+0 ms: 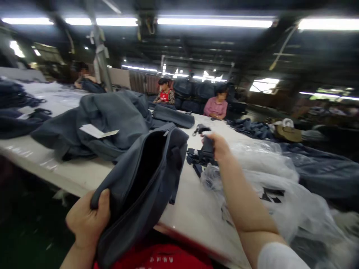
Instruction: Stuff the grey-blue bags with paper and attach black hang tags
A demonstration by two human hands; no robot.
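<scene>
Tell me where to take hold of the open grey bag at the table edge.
Probably the rim of the grey bag beside its open mouth, from the near lower end, where the left hand pinches it, thumb on top. That end overhangs the table, so the rim is free.

Left hand (86, 220) gripping grey bag (140, 183); right hand (220, 147) clutching black strap (206, 147) over table (193, 201).

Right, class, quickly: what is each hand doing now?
Left hand: closed on the open dark grey fabric bag.
Right hand: closed on a black strap piece.
</scene>
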